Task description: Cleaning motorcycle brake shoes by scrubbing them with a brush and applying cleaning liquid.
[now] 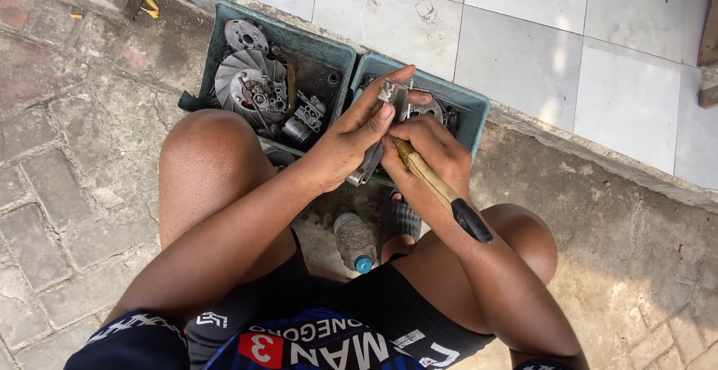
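My left hand (351,140) grips a small grey metal engine part (390,92) and holds it over the right teal tray (470,113). My right hand (430,153) holds a screwdriver (441,190) with a yellowish shaft handle and a black end; its tip is pressed into the metal part, hidden behind my fingers. Both hands touch each other above my knees. I am squatting, with my bare knees on either side.
The left teal tray (321,54) holds a finned flywheel (250,78), a round metal disc (245,35) and a small dark engine piece (303,122). A plastic bottle with a blue cap (356,244) lies between my feet. White tiles at the back, paving bricks on the left.
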